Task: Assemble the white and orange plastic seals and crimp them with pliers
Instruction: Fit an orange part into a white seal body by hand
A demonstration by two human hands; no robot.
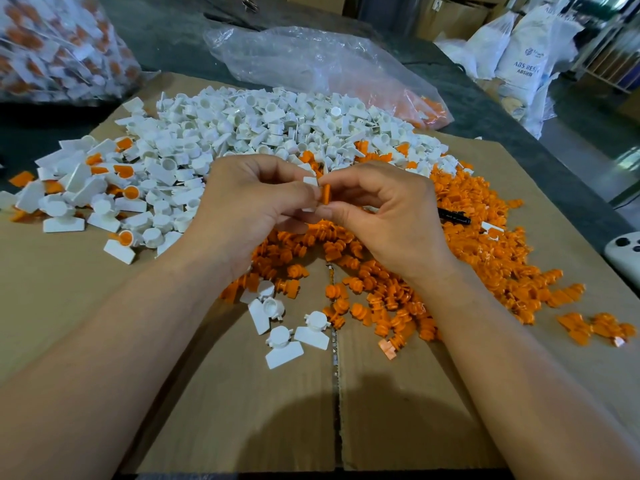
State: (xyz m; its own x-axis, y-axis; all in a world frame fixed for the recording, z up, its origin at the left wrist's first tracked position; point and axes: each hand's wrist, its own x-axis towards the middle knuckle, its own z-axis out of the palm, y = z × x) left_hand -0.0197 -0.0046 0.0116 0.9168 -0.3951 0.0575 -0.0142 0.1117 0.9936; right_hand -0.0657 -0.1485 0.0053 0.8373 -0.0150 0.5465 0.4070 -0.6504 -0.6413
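Just in front of the white heap (pixel 259 126), the left hand (pixel 256 202) pinches a white shell (pixel 310 181) while the right hand (pixel 388 216) pinches an orange plug (pixel 325 194) against it, with a few joined seals (pixel 131 192) left of the heap, hundreds loose and crimping seemingly not yet started.

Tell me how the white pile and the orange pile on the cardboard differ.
The white pile lies farther and left; the orange pile spreads nearer and right. White pile pieces are round cups with flat tags; orange pile pieces are small ribbed plugs. Both are loose heaps on the cardboard; the left hand pinches a white piece, the right hand an orange piece.
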